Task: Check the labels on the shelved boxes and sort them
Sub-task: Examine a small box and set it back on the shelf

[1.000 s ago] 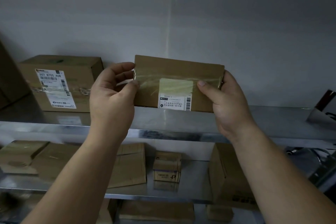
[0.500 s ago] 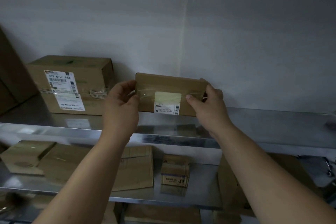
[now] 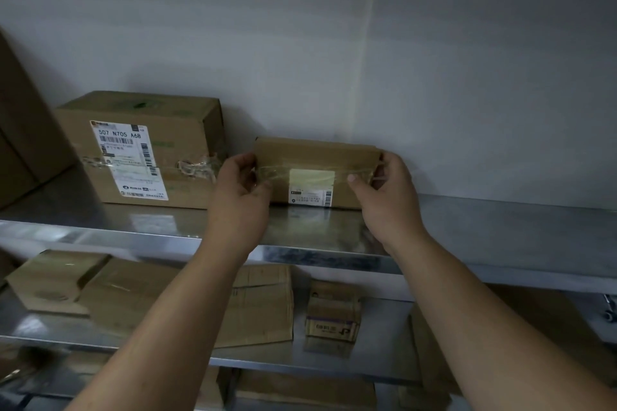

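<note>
Placing step: left hand (image 3: 238, 200) and right hand (image 3: 389, 198) clasp the small labelled box (image 3: 317, 173) by its ends on the top shelf (image 3: 500, 230), at three o'clock of the big box (image 3: 147, 150); next, release both grips

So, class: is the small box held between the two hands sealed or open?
Sealed. The small box has clear tape running across its front face over the label, with no flap lifted. The left hand and right hand grip its ends.

I see both hands clasping a flat taped box (image 3: 314, 173) standing on the steel shelf (image 3: 500, 230): left hand (image 3: 238, 197) on its left end, right hand (image 3: 387, 197) on its right end, label (image 3: 310, 198) facing me.
</note>
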